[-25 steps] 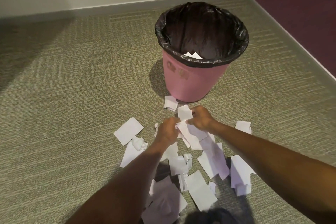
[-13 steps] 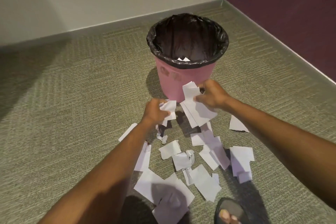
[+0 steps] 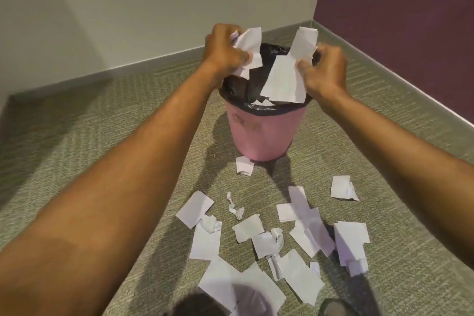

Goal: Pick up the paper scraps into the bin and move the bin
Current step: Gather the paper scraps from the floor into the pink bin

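A pink bin (image 3: 261, 133) with a black liner stands on the carpet near the room's corner. Both my hands are raised over its mouth. My left hand (image 3: 225, 51) is closed on a bunch of white paper scraps (image 3: 247, 51). More white scraps (image 3: 284, 77) hang from my right hand (image 3: 324, 72), dangling above the liner. A bit of white paper shows inside the bin. Several loose paper scraps (image 3: 259, 238) lie scattered on the carpet in front of the bin, one small piece (image 3: 244, 165) right at its base.
A pale wall with a grey baseboard (image 3: 143, 67) runs behind the bin, and a dark purple wall (image 3: 400, 20) closes the right side. Green-grey carpet (image 3: 77, 141) spreads to the left. Part of a foot (image 3: 333, 309) shows at the bottom edge.
Both hands have lifted from the floor pile with paper scraps in them and now hover over the bin's mouth. The view has tilted up toward the corner.
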The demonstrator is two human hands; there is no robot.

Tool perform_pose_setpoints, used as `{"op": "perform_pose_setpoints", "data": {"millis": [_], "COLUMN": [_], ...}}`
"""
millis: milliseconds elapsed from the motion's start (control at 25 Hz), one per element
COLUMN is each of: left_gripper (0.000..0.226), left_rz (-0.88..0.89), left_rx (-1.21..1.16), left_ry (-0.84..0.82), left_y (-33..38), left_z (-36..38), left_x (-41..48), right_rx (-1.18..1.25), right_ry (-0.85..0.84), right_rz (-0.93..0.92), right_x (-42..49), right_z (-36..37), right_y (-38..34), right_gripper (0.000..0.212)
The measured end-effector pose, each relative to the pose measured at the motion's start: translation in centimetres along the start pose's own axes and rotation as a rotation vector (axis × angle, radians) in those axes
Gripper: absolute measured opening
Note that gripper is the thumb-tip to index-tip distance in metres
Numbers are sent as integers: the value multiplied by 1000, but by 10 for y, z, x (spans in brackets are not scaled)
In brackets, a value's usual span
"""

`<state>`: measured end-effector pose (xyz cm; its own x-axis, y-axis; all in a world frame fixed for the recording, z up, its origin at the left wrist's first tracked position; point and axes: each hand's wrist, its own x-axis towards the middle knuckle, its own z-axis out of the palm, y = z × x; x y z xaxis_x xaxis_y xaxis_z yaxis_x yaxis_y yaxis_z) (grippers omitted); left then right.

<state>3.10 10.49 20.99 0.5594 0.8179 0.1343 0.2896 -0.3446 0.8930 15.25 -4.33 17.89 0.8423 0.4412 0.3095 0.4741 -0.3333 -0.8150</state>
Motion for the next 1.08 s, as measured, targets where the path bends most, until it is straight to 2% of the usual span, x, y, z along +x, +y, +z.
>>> {"op": "perform_pose_setpoints", "data": {"millis": [80,160,240,320,400,480,560,640,680,760,800,840,880,960,1000,1080], "left_gripper": [46,50,60,63,46,31,33,29,24,7,14,31,45,62,66,70], "left_rz": [-34,-41,-13,63,177,191,65,-108,-164,-188,-178,-153,-121,-35,-2,18], "left_rx": [106,240,335,408,468,410,224,141,186,366,471,576,663,791,831,876], "left_ry": [-6,-77,-167,-157,30,298,502,562,509,222,30,-170,-337,-510,-555,-606], "left_y": [-1,-6,-11,-16,-23,-37,-60,-99,-121,-168,-188,-205,-219,-231,-234,-239], "left_z": [16,33,45,49,40,27,16,17,23,41,50,60,68,82,89,99], "left_x": [20,27,24,18,6,-13,-37,-68,-86,-117,-129,-137,-141,-141,-140,-133], "right_rx": [-45,-105,-172,-196,-185,-95,21,52,33,-99,-224,-380,-536,-784,-878,-1002], "right_ry": [-4,-97,-156,-146,-99,-113,-264,-561,-733,-1043,-1159,-1245,-1312,-1383,-1395,-1377], "right_rz": [32,53,58,16,-64,-136,-198,-180,-127,-12,11,4,-13,-50,-76,-151], "right_x": [9,15,18,15,7,-8,-28,-51,-63,-82,-91,-100,-110,-129,-135,-145], "right_z": [10,19,25,26,19,5,-11,-23,-24,-17,-11,-3,3,9,11,13], "right_y": [-1,-3,-1,4,7,10,10,16,23,51,71,92,113,147,161,180], "right_gripper": [26,22,22,28,20,17,20,21,19,11,14,30,50,86,96,103]}}
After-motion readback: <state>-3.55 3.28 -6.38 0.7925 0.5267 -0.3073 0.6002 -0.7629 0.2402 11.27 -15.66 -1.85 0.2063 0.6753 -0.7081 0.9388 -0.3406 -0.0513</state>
